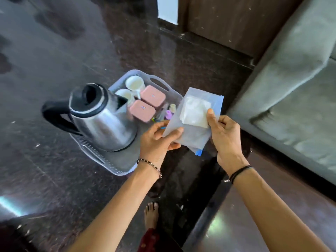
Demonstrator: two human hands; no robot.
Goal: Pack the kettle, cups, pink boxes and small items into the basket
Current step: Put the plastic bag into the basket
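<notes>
Both hands, left [156,138] and right [224,135], pinch translucent pouch [192,120] beside basket [174,95]; kettle [101,117], cups [134,83], pink boxes [152,96] packed; next lower pouch beside kettle

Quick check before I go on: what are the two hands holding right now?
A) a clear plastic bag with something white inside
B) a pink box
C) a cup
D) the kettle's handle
A. Both the left hand and the right hand grip a clear plastic bag with white contents, above the basket, while the kettle, cups and pink boxes already sit in it.
</notes>
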